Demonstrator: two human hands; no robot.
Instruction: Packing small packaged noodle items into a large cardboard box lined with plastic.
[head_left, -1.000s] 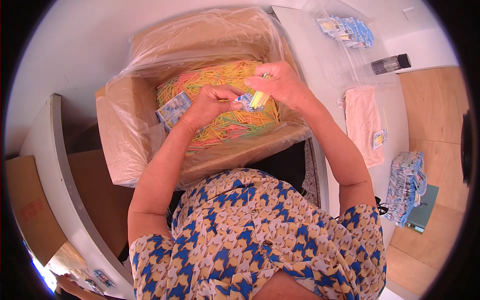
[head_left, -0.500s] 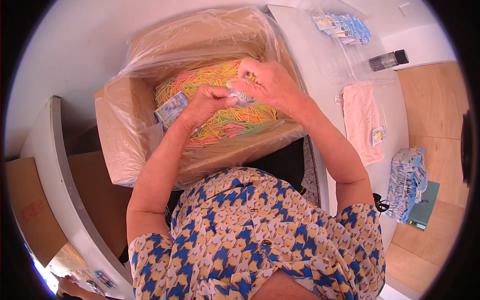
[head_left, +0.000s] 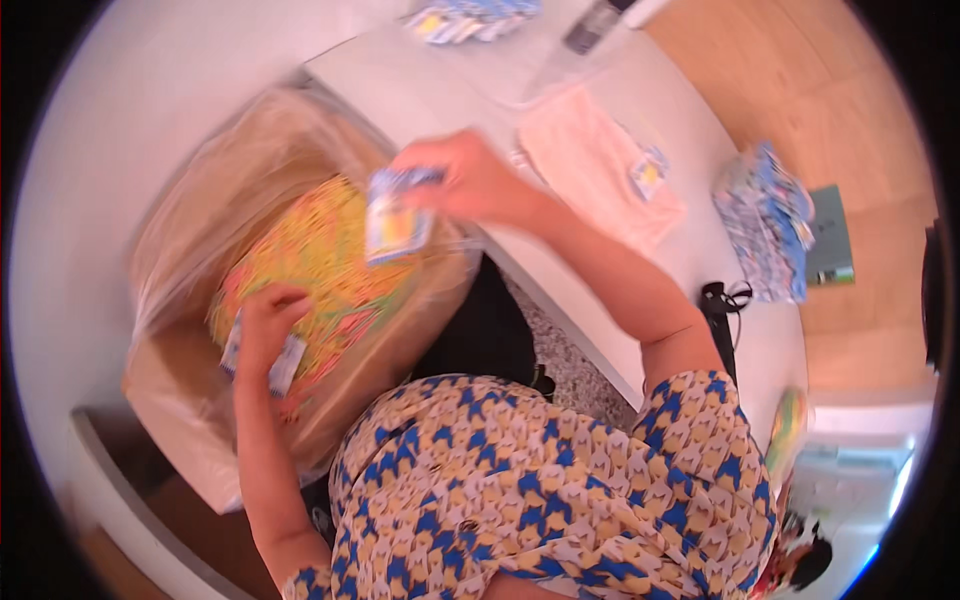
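Note:
My right hand (head_left: 455, 182) is raised over the right edge of the carton, its fingers closed on the top of a small blue-and-white packet (head_left: 398, 222) that has a yellow patch and hangs down. My left hand (head_left: 268, 322) hovers over the left part of the carton, fingers loosely bent and apart, with nothing seen in them. Under its wrist lie blue-and-white packets (head_left: 288, 364), partly hidden. The plastic-lined carton (head_left: 180, 400) holds a heap of thin yellow, pink and green sticks (head_left: 325, 240). Motion smears both hands.
On the white table to the right lie a pink cloth (head_left: 590, 160) with a small packet (head_left: 649, 172) on it, and a pile of packets (head_left: 765, 225). A dark-green flat item (head_left: 831, 235) is beyond. More packets (head_left: 475, 18) are at the top.
My view has swung right. My hands, earlier together over the sticks, are apart: the right has carried the packet toward the table, and the left has let go and moved over the packets in the carton.

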